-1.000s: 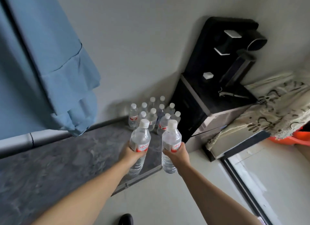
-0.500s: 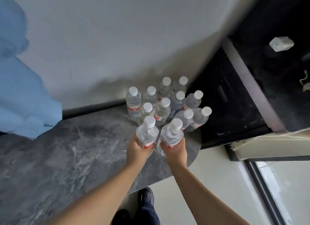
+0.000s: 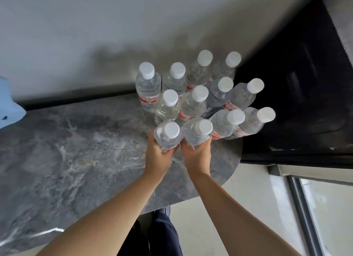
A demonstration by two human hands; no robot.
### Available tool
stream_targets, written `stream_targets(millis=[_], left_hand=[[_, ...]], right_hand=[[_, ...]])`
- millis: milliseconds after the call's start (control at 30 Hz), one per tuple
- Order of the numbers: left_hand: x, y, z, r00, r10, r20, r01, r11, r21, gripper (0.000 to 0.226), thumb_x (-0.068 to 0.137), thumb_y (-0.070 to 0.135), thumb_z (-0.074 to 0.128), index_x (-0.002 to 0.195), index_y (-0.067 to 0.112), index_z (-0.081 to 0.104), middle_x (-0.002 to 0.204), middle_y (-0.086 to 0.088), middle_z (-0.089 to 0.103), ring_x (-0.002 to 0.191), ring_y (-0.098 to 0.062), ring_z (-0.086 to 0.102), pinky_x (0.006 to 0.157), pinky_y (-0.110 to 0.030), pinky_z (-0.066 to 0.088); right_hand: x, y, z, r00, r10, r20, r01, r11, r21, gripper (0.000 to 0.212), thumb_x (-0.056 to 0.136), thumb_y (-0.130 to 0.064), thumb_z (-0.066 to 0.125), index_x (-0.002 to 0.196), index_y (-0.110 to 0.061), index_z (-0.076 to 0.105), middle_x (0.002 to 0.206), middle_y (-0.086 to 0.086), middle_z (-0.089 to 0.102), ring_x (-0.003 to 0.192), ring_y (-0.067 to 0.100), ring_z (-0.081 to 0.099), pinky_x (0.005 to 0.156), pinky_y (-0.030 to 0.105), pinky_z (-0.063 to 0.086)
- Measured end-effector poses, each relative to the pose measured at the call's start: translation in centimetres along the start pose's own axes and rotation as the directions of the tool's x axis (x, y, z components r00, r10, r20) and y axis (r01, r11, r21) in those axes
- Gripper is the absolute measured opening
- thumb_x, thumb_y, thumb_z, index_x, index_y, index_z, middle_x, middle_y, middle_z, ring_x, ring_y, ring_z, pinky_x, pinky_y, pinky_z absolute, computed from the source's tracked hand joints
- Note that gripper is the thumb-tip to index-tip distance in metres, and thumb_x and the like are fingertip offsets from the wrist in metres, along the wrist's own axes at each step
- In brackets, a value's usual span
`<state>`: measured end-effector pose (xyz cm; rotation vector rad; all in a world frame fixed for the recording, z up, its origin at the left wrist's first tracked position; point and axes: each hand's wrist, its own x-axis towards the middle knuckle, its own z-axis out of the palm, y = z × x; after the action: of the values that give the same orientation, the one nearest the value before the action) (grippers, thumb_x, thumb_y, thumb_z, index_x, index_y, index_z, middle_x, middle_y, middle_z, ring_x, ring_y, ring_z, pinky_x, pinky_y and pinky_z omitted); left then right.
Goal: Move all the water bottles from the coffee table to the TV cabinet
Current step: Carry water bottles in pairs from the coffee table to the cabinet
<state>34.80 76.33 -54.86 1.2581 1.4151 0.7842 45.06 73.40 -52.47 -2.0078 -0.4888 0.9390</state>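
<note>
Several clear water bottles [image 3: 198, 101] with white caps and red labels stand clustered on the right end of the grey marbled cabinet top [image 3: 76, 150], against the wall. My left hand [image 3: 157, 156] grips one bottle [image 3: 168, 136] at the cluster's near edge. Beside it, my right hand [image 3: 197, 155] grips another bottle [image 3: 197, 132]. Both held bottles are upright and close against the group. Whether their bases touch the top is hidden by my hands.
A black appliance [image 3: 298, 87] stands right of the cabinet's rounded end. A blue curtain [image 3: 9, 103] hangs at the far left. Pale floor tiles [image 3: 254, 202] and a dark window track [image 3: 303, 213] lie lower right. My dark trousers [image 3: 162, 234] show below the cabinet edge.
My view has closed in on the cabinet. Both hands have carried their bottles forward and down to the near edge of the cluster.
</note>
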Motion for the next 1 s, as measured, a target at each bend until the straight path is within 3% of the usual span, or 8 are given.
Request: stream_targets(millis=[167, 233, 400, 467, 633, 767, 933, 1000], left_hand=[[0.2, 1.1, -0.7, 0.998, -0.016, 0.061, 0.017, 1.0, -0.007, 0.058, 0.072, 0.005, 0.08, 0.119, 0.011, 0.046, 0.119, -0.005, 0.058, 0.105, 0.004, 0.055, 0.089, -0.002, 0.041], [0.3, 1.3, -1.0, 0.994, -0.024, 0.106, 0.023, 1.0, 0.003, 0.061, 0.071, 0.004, 0.08, 0.123, 0.005, 0.048, 0.121, -0.008, 0.059, 0.107, 0.003, 0.056, 0.093, -0.008, 0.044], [-1.5, 3.5, -2.4, 0.986, -0.049, 0.159, 0.037, 0.996, 0.078, 0.079, 0.07, 0.0, 0.08, 0.136, 0.002, 0.035, 0.125, -0.002, 0.048, 0.114, -0.007, 0.046, 0.088, 0.001, 0.033], [-2.2, 4.3, -3.1, 0.983, -0.062, 0.174, 0.043, 0.993, 0.111, 0.083, 0.071, 0.008, 0.081, 0.138, 0.005, 0.034, 0.129, 0.001, 0.047, 0.118, -0.006, 0.043, 0.094, -0.008, 0.031], [-4.4, 7.8, -5.6, 0.968, -0.132, 0.212, 0.081, 0.969, 0.235, 0.084, 0.078, 0.015, 0.077, 0.145, 0.009, 0.027, 0.127, 0.003, 0.043, 0.117, -0.009, 0.043, 0.087, -0.013, 0.032], [-5.9, 10.9, -9.0, 0.965, -0.14, 0.223, 0.053, 0.934, 0.354, 0.084, 0.082, 0.026, 0.073, 0.149, 0.015, 0.024, 0.146, -0.011, 0.041, 0.132, -0.024, 0.043, 0.105, -0.036, 0.039], [-9.0, 16.1, -14.2, 0.973, -0.09, 0.213, -0.01, 0.903, 0.429, 0.064, 0.086, 0.024, 0.066, 0.142, 0.015, 0.037, 0.139, -0.01, 0.049, 0.128, -0.023, 0.048, 0.097, -0.033, 0.04], [-10.5, 18.1, -16.5, 0.974, -0.065, 0.216, -0.045, 0.882, 0.469, 0.056, 0.088, 0.023, 0.064, 0.138, 0.015, 0.042, 0.134, -0.009, 0.052, 0.123, -0.022, 0.052, 0.093, -0.031, 0.042]], right_hand=[[0.0, -0.5, -0.2, 0.998, 0.002, 0.067, 0.006, 0.993, -0.118, 0.077, 0.073, -0.028, 0.075, 0.138, -0.028, 0.035, 0.136, -0.002, 0.052, 0.127, 0.02, 0.051, 0.106, 0.048, 0.045], [-0.2, -0.9, -0.5, 0.996, 0.0, 0.087, 0.014, 0.986, -0.164, 0.077, 0.076, -0.023, 0.076, 0.141, -0.022, 0.036, 0.137, 0.001, 0.051, 0.129, 0.022, 0.048, 0.108, 0.048, 0.042], [-2.5, -2.5, -2.8, 0.991, 0.07, 0.115, -0.045, 0.977, -0.207, 0.079, 0.081, -0.022, 0.074, 0.147, -0.016, 0.031, 0.147, 0.006, 0.041, 0.136, 0.022, 0.038, 0.113, 0.038, 0.034], [-3.5, -3.0, -3.8, 0.987, 0.102, 0.12, -0.073, 0.971, -0.228, 0.077, 0.083, -0.021, 0.072, 0.148, -0.017, 0.03, 0.147, 0.007, 0.038, 0.136, 0.021, 0.037, 0.105, 0.028, 0.032], [-6.6, -6.0, -6.4, 0.989, 0.098, 0.11, -0.062, 0.953, -0.297, 0.076, 0.086, -0.018, 0.069, 0.149, -0.016, 0.027, 0.148, 0.007, 0.037, 0.135, 0.021, 0.037, 0.085, 0.012, 0.027], [-9.9, -8.9, -7.9, 0.994, 0.065, 0.091, -0.027, 0.929, -0.369, 0.07, 0.088, -0.017, 0.065, 0.148, -0.013, 0.029, 0.143, 0.01, 0.042, 0.129, 0.023, 0.042, 0.088, 0.02, 0.031], [-15.7, -13.4, -8.9, 0.981, 0.066, 0.182, 0.032, 0.872, -0.488, 0.053, 0.091, -0.018, 0.059, 0.141, -0.015, 0.043, 0.14, 0.006, 0.045, 0.122, 0.024, 0.05, 0.064, 0.012, 0.04], [-18.4, -15.3, -8.9, 0.975, 0.034, 0.218, 0.085, 0.851, -0.518, 0.05, 0.089, -0.018, 0.058, 0.138, -0.014, 0.048, 0.138, 0.01, 0.049, 0.119, 0.025, 0.052, 0.076, 0.022, 0.041]])
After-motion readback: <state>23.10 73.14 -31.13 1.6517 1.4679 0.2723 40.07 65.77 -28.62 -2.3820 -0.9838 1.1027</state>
